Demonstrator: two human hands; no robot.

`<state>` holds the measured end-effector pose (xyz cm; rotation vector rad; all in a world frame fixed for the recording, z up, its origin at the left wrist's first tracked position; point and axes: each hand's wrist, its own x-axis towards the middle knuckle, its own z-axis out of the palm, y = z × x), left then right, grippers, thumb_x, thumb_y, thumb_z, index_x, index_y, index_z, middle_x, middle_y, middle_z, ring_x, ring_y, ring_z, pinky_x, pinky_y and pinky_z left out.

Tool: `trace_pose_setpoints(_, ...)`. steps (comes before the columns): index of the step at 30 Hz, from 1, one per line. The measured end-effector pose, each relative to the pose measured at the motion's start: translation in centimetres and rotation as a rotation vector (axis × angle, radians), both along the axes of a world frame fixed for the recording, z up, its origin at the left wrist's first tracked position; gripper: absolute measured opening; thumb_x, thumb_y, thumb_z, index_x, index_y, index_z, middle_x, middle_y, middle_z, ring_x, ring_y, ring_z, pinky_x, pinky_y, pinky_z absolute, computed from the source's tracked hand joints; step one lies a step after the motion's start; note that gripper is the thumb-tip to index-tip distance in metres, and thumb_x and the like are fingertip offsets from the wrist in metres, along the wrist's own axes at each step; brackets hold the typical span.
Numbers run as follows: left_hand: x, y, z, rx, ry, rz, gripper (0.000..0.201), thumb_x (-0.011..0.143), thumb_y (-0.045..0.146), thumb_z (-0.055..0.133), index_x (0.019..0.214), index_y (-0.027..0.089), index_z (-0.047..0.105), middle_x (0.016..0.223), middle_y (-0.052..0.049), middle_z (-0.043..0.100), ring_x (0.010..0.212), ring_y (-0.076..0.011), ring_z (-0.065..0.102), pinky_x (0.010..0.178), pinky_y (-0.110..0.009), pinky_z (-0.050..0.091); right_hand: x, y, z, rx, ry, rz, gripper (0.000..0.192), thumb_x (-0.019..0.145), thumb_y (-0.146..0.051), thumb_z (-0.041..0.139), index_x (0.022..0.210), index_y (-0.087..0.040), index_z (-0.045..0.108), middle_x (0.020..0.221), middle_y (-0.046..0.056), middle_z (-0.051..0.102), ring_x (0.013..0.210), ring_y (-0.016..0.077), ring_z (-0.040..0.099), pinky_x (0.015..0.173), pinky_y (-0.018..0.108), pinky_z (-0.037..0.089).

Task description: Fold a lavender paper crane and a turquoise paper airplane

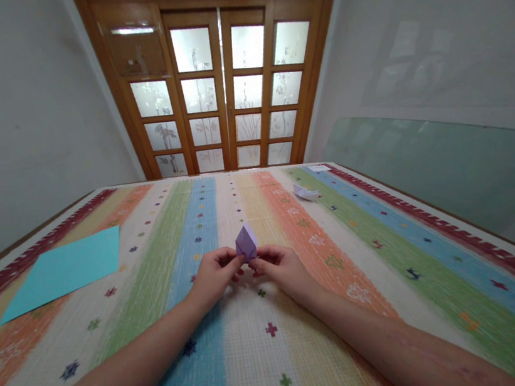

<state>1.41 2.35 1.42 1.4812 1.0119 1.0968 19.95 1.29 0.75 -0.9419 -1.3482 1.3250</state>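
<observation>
Between my hands, a small folded piece of purple paper (246,242) stands upright, its pointed tip facing up and a paler face showing on its right. My left hand (220,271) pinches its lower left corner between thumb and fingers. On the other side, my right hand (280,267) grips the lower right corner the same way. Both hands are just above the striped tablecloth, near the middle of the table. The fingers partly hide the paper's bottom edge.
A flat turquoise sheet of paper (66,269) lies at the left. Farther back on the right sits a folded pale paper shape (305,192). A striped tablecloth (153,264) covers the table, with walls on both sides and wooden glass-paned doors (225,89) beyond.
</observation>
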Motion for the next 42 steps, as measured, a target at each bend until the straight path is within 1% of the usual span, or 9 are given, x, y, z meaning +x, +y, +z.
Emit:
trace_pose_setpoints(4, 0.12, -0.08, 0.01, -0.033, -0.06, -0.012, 0.035, 0.081, 0.048, 0.07, 0.088, 0.013, 0.068, 0.076, -0.007, 0.07, 0.063, -0.0167, 0.066, 0.052, -0.025, 0.054, -0.04, 0.0, 0.13, -0.065, 0.042, -0.041, 0.028, 0.075, -0.043, 0.079, 0.08, -0.017, 0.073, 0.077, 0.004, 0.071, 0.067, 0.0156, 0.067, 0.067, 0.032, 0.057)
trace_pose_setpoints(9, 0.29, 0.08, -0.33, -0.061, -0.092, 0.002, 0.034, 0.08, 0.046, 0.072, 0.087, 0.014, 0.063, 0.072, -0.003, 0.067, 0.062, -0.0163, 0.066, 0.051, -0.024, 0.053, -0.06, -0.04, 0.18, -0.101, 0.081, -0.024, 0.029, 0.073, -0.043, 0.081, 0.077, -0.017, 0.069, 0.073, 0.002, 0.068, 0.068, 0.017, 0.068, 0.064, 0.032, 0.059)
trace_pose_setpoints(17, 0.28, -0.06, -0.54, 0.041, -0.013, 0.069, 0.026, 0.08, 0.039, 0.072, 0.082, 0.015, 0.064, 0.066, -0.002, 0.065, 0.055, -0.0131, 0.061, 0.051, -0.023, 0.05, -0.46, -0.35, 0.59, -0.067, 0.082, -0.028, 0.028, 0.073, -0.035, 0.079, 0.081, -0.021, 0.057, 0.078, 0.002, 0.069, 0.077, 0.0205, 0.072, 0.057, 0.028, 0.057)
trace_pose_setpoints(25, 0.38, -0.47, 0.04, 0.084, 0.021, 0.091, 0.021, 0.081, 0.034, 0.072, 0.08, 0.016, 0.062, 0.062, 0.001, 0.062, 0.053, -0.0116, 0.058, 0.051, -0.021, 0.045, -0.44, -0.29, 0.14, -0.072, 0.057, -0.003, 0.038, 0.078, -0.05, 0.075, 0.088, -0.021, 0.052, 0.082, 0.003, 0.069, 0.076, 0.0218, 0.073, 0.048, 0.025, 0.053)
trace_pose_setpoints(29, 0.43, -0.44, -0.09, 0.08, -0.02, 0.058, 0.029, 0.081, 0.034, 0.073, 0.099, 0.017, 0.06, 0.063, 0.002, 0.065, 0.051, -0.0116, 0.058, 0.051, -0.021, 0.045, -0.36, -0.32, 0.12, -0.057, 0.035, -0.008, 0.039, 0.08, -0.053, 0.073, 0.082, -0.021, 0.05, 0.076, 0.002, 0.067, 0.074, 0.021, 0.072, 0.047, 0.024, 0.052)
trace_pose_setpoints(34, 0.31, 0.04, -0.45, -0.067, -0.082, 0.015, 0.065, 0.079, 0.038, 0.075, 0.134, 0.014, 0.05, 0.067, 0.001, 0.068, 0.051, -0.0128, 0.059, 0.05, -0.022, 0.047, -0.29, -0.33, 0.15, -0.004, 0.005, -0.021, 0.037, 0.083, -0.052, 0.071, 0.08, -0.021, 0.05, 0.073, 0.001, 0.066, 0.071, 0.0191, 0.07, 0.049, 0.025, 0.053)
trace_pose_setpoints(36, 0.29, 0.2, -0.48, -0.161, -0.114, -0.006, 0.063, 0.076, 0.042, 0.076, 0.129, 0.013, 0.056, 0.072, -0.003, 0.07, 0.055, -0.0144, 0.062, 0.048, -0.023, 0.047, -0.25, -0.34, 0.1, 0.02, -0.03, -0.04, 0.035, 0.083, -0.05, 0.071, 0.081, -0.022, 0.051, 0.073, 0.001, 0.065, 0.069, 0.0179, 0.068, 0.05, 0.025, 0.053)
trace_pose_setpoints(38, 0.28, 0.27, -0.5, -0.216, -0.135, -0.037, 0.05, 0.075, 0.045, 0.077, 0.111, 0.012, 0.066, 0.079, -0.007, 0.071, 0.059, -0.0153, 0.064, 0.047, -0.022, 0.047, -0.22, -0.35, 0.02, 0.05, -0.064, -0.059, 0.032, 0.084, -0.047, 0.071, 0.083, -0.022, 0.051, 0.071, -0.001, 0.064, 0.064, 0.016, 0.065, 0.05, 0.025, 0.053)
trace_pose_setpoints(42, 0.28, 0.23, -0.6, -0.212, -0.104, -0.028, 0.035, 0.076, 0.047, 0.075, 0.086, 0.013, 0.07, 0.071, -0.006, 0.069, 0.055, -0.0142, 0.061, 0.045, -0.021, 0.044, -0.25, -0.42, -0.05, 0.084, -0.061, -0.076, 0.031, 0.085, -0.042, 0.071, 0.094, -0.024, 0.048, 0.069, -0.003, 0.066, 0.061, 0.0152, 0.063, 0.051, 0.025, 0.052)
